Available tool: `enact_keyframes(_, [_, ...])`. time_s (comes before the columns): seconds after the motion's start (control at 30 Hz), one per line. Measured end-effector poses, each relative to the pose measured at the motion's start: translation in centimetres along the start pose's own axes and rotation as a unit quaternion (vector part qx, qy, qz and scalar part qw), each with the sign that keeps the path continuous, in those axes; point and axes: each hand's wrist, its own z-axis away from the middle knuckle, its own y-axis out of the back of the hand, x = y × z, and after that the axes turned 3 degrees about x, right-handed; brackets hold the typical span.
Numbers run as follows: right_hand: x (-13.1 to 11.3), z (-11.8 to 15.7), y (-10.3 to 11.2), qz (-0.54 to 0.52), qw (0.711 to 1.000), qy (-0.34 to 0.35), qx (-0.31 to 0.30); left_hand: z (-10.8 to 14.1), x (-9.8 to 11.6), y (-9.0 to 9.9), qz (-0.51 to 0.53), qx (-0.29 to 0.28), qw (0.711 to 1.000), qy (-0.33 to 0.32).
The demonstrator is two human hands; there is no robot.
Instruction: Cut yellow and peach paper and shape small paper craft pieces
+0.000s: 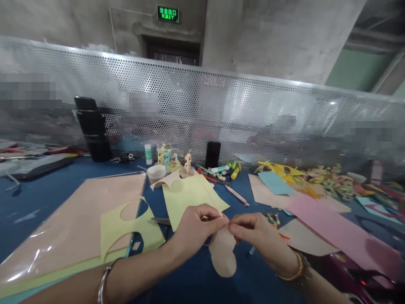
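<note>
A pale beige paper cutout [223, 253] with rounded lobes hangs down in front of me above the blue table. My left hand [202, 226] pinches its top edge between thumb and fingers. Close beside it, my right hand [253, 232] grips the same edge, so the fingertips of both hands nearly meet. A thin pale strip seems to stick up at the left fingertips, too small to make out. Just beyond the hands lie yellow paper sheets [186, 194], and scissors [160, 220] show partly to the left of my left hand.
Plastic-wrapped beige paper [79, 211] and a cut yellow sheet [114, 228] lie left. Pink paper [335, 232] and scraps [335, 179] cover the right. At the back stand a black bottle [94, 131], a glue stick [148, 154], a white cup [156, 172] and a phone [213, 154] before a perforated metal panel [180, 93].
</note>
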Motion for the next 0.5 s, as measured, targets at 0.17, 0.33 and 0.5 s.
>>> enact_keyframes(0.17, [0.0,0.1,-0.2,0.037,0.999,0.010,0.006,-0.4,-0.9,0.0,0.002,0.019,0.999,0.034])
enact_keyframes(0.33, [0.4,0.4,-0.4,0.075,0.997,0.016,0.024,-0.6,-2.0,0.0,0.014,0.010,0.997,0.072])
enact_keyframes(0.5, [0.3,0.8,-0.1,0.086,0.996,-0.002,0.007,-0.6,-1.0,0.4,-0.006,-0.032,0.997,0.072])
